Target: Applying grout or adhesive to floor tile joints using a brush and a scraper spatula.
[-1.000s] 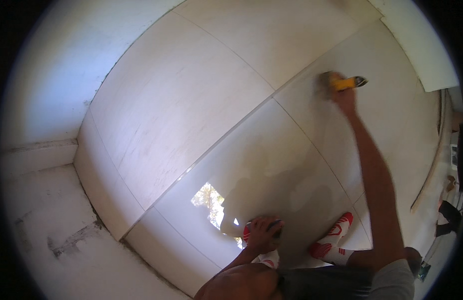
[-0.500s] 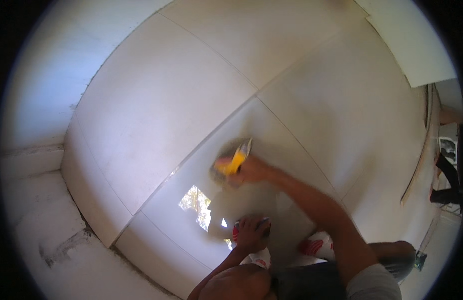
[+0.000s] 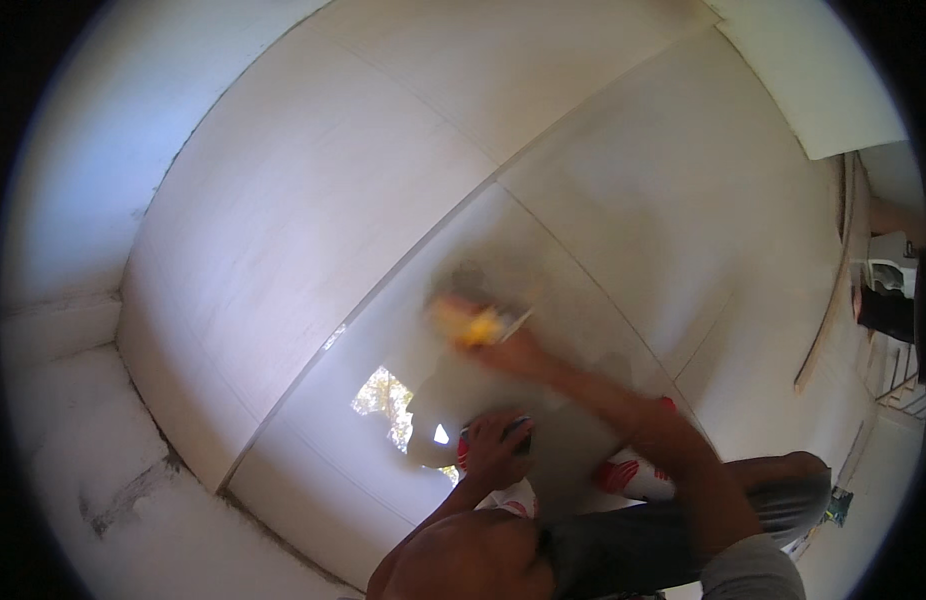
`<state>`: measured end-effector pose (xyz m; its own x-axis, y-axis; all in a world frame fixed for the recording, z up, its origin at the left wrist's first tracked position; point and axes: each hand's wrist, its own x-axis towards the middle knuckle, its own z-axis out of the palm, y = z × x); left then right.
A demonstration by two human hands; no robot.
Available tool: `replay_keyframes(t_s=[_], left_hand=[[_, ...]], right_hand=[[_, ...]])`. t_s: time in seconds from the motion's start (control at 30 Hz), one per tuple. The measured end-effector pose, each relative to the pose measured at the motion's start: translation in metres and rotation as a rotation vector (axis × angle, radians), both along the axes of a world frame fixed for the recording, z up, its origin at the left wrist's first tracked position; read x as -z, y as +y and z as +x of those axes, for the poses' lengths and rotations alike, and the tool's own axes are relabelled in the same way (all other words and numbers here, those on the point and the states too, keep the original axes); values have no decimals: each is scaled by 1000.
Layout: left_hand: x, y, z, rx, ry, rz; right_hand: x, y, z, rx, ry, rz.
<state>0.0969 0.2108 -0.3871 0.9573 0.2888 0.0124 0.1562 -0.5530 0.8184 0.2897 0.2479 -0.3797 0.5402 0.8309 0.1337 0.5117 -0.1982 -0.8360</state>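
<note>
My right hand (image 3: 498, 345), blurred by motion, is closed around a yellow-handled tool (image 3: 476, 327) with a flat greyish end, low over the glossy floor tile (image 3: 553, 290). The tool's exact kind does not show. My left hand (image 3: 496, 446) is in front of my bent knee, its fingers curled over a dark, red-edged thing (image 3: 523, 436). Most of that thing lies under the fingers, and I cannot make out what it is. Just behind it is one of my red-and-white patterned feet (image 3: 518, 497); the other red-and-white foot (image 3: 638, 475) stands below my right forearm.
Large pale tiles (image 3: 313, 190) with thin joints cover the floor. A white wall (image 3: 83, 200) and a stained ledge (image 3: 58, 430) border the left. At right are a pale panel (image 3: 833, 90), a long thin strip (image 3: 821, 340) and a person's dark-clothed leg (image 3: 888, 315).
My right hand and the yellow-handled tool have shifted slightly, and the tool's flat end has swung to the right. The left hand keeps its hold; the whole view has moved a little.
</note>
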Motion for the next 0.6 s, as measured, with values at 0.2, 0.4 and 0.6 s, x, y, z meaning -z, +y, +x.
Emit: replay_keyframes(t_s=[0.2, 0.4, 0.6], left_hand=[[4, 2, -8, 11, 89, 54], [4, 10, -11, -7, 49, 118], [3, 7, -10, 6, 48, 83]], right_hand=[[35, -48, 72, -55, -273, -206], [-77, -53, 226, 118, -501, -592], [-54, 13, 191, -170, -523, -269]])
